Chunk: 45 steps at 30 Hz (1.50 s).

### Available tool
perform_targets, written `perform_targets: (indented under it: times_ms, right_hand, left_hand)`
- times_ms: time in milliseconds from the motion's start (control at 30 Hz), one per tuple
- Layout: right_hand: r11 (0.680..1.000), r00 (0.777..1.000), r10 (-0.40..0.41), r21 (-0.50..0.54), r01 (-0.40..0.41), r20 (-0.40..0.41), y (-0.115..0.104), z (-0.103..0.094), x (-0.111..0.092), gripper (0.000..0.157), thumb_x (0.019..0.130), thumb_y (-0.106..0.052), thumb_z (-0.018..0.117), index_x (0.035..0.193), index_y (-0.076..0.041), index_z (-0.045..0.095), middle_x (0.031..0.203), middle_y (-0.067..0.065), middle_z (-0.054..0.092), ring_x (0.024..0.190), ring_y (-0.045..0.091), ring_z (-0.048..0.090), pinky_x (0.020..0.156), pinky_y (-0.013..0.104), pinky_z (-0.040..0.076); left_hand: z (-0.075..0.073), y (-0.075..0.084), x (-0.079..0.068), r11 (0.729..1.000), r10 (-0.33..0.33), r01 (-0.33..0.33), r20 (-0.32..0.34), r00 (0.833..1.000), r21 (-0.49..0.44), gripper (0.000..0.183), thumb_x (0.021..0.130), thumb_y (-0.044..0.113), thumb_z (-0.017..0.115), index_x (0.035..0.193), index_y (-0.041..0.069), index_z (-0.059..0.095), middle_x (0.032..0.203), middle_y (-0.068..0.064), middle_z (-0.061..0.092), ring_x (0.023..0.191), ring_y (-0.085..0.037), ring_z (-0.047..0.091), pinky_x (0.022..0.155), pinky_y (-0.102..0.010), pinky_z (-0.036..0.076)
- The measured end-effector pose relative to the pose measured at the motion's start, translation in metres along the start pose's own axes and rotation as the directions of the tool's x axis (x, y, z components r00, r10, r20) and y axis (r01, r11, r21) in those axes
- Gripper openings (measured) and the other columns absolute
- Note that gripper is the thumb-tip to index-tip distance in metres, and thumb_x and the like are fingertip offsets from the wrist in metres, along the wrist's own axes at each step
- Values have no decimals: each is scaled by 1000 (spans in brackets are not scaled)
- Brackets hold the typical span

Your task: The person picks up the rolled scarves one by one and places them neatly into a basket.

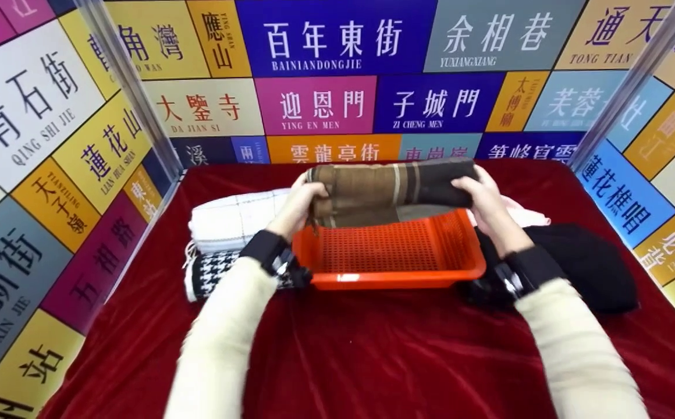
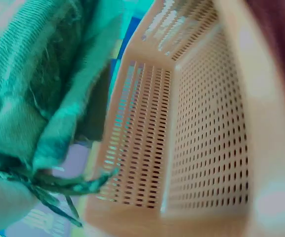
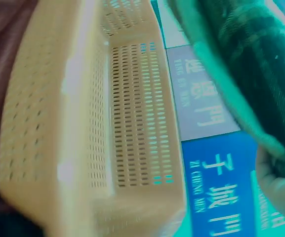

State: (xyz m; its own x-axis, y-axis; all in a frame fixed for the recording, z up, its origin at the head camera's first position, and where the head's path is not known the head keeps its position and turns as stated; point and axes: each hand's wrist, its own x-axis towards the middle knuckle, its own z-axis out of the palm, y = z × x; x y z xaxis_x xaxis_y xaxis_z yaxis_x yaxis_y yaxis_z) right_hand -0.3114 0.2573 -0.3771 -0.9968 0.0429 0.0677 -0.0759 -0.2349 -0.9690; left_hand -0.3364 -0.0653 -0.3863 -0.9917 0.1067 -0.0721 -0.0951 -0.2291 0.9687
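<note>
A folded brown plaid scarf (image 1: 366, 189) with pale stripes is held up by both hands over the back of a red plastic basket (image 1: 398, 280). My left hand (image 1: 298, 205) grips its left end, thumb over the front. On the opposite end, my right hand (image 1: 485, 195) holds the dark part of the cloth. Loose fringe (image 2: 73, 185) hangs near the left hand in the left wrist view. Below the scarf, the basket's perforated floor and walls show.
Left of the basket lie a white checked folded cloth (image 1: 235, 215) and a black-and-white houndstooth cloth (image 1: 215, 270). A black cloth (image 1: 582, 265) and a pale pink one (image 1: 523, 212) lie to the right. Sign-printed walls (image 1: 337, 43) surround the red-covered table (image 1: 337, 355).
</note>
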Motion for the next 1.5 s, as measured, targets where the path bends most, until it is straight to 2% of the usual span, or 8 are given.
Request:
perform_targets:
  times_ms: [267,533,767,900,1133,1267,1400,1500]
  right_hand:
    - [931,931,329,219,-292,-157,21,8,48,28,80,6,37,101,-11,43,90,0,50,71,11,55,62,21,49]
    - [759,772,625,321,-566,-117,79,-11,98,42,78,3,40,117,-11,33,112,8,49,106,26,52,100,47,35]
    - [742,750,661,127,-658,22,53,17,57,82,88,-53,45,143,-38,-15,143,-14,-34,133,17,-27,100,63,-16]
    - [748,757,652,138,-650,30,58,6,62,92,83,-62,43,136,-39,-29,139,-12,-40,129,19,-35,99,62,-19]
    - [714,735,676,200,-671,55,66,-2,69,89,81,-70,36,137,-40,-26,143,-15,-35,133,19,-28,97,64,-20]
    - [701,731,678,235,-673,70,66,0,70,86,81,-71,33,135,-44,-27,143,-17,-34,133,20,-28,96,65,-20]
    - [725,745,666,193,-661,50,61,4,70,81,82,-69,35,135,-49,-22,142,-15,-36,130,21,-34,94,68,-18]
    - [773,772,634,-19,-634,27,49,13,67,78,86,-63,36,141,-42,-16,145,-8,-33,131,25,-32,93,70,-15]
  left_hand:
    - [16,-19,41,990,-1,29,-206,979,134,29,64,-11,45,91,1,49,85,-4,46,78,-16,42,61,-24,37]
    - [-30,-145,175,924,6,104,-285,959,369,71,72,-11,46,138,9,33,135,-7,44,119,-17,42,97,-24,35]
    - [-13,-82,88,529,17,199,-245,969,825,43,79,4,52,120,16,58,118,-9,61,109,-28,55,90,-34,44]
    - [3,-55,54,468,35,186,-229,973,864,21,79,3,55,95,12,64,108,-12,65,103,-29,59,86,-39,47]
    - [-51,-215,215,398,195,66,-154,969,915,26,73,14,58,97,20,66,97,-3,67,89,-26,61,75,-34,48]
    - [-65,-252,261,345,102,101,-144,984,933,22,74,34,61,90,20,68,92,-3,67,84,-24,61,73,-36,48]
    - [-49,-204,227,358,-56,160,-150,987,920,22,78,31,59,87,13,67,94,-9,66,83,-25,59,71,-36,48]
    - [-22,-139,163,459,-140,157,-103,985,875,12,75,15,55,77,5,62,81,-11,62,70,-23,55,61,-30,46]
